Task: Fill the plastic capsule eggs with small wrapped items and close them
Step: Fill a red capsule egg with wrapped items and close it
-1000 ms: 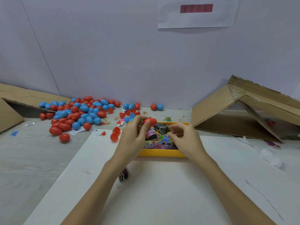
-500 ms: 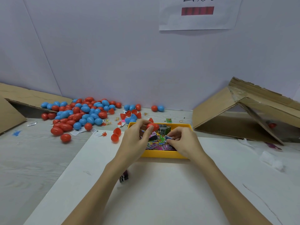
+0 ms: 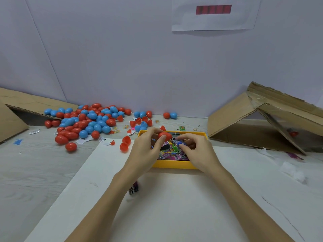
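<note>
The red egg half (image 3: 165, 136) sits pinched in my left hand (image 3: 146, 151) over the yellow tray (image 3: 173, 164) of wrapped items (image 3: 172, 151), where my right hand (image 3: 196, 151) curls its grip around a small blue packet (image 3: 180, 142), on the tabletop (image 3: 43, 172).

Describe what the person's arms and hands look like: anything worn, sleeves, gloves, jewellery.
Both forearms are bare as far as the frame shows, with no sleeves in view. The left hand and right hand wear no gloves; no rings, watch or wristband are visible. Fingernails look short and unpainted.
</note>
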Tool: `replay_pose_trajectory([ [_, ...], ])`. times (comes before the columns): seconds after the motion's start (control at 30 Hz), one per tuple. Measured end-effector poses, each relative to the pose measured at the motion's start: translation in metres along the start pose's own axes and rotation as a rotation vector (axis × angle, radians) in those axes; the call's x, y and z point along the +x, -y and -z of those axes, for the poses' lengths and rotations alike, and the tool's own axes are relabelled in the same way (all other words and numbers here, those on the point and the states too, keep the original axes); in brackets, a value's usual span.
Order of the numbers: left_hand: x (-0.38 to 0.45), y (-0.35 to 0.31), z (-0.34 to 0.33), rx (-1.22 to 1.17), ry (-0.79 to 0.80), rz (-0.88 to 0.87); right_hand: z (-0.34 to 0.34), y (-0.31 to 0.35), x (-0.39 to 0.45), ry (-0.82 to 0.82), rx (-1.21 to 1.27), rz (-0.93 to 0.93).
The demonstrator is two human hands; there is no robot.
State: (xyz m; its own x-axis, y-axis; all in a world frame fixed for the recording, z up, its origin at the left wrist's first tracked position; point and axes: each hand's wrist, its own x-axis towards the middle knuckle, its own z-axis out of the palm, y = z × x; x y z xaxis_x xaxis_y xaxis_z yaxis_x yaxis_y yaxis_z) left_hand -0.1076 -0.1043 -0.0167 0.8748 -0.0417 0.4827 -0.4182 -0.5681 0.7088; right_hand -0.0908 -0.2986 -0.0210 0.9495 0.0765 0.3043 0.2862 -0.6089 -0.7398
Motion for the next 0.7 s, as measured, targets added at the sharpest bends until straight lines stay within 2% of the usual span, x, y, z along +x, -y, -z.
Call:
replay_pose_trajectory([
  [0.27,0.0008,0.0024,-0.0015,0.037,0.029,0.021,-0.0023,-0.0007,0.0001,-0.027,0.052,-0.098],
  [0.53,-0.0001,0.001,-0.0013,0.062,0.036,0.038,-0.0011,-0.0004,0.0001,-0.056,0.142,-0.046],
  [0.7,0.0002,-0.0003,-0.0022,0.015,0.057,0.071,0.0002,-0.0023,0.0015,-0.007,0.229,-0.049],
])
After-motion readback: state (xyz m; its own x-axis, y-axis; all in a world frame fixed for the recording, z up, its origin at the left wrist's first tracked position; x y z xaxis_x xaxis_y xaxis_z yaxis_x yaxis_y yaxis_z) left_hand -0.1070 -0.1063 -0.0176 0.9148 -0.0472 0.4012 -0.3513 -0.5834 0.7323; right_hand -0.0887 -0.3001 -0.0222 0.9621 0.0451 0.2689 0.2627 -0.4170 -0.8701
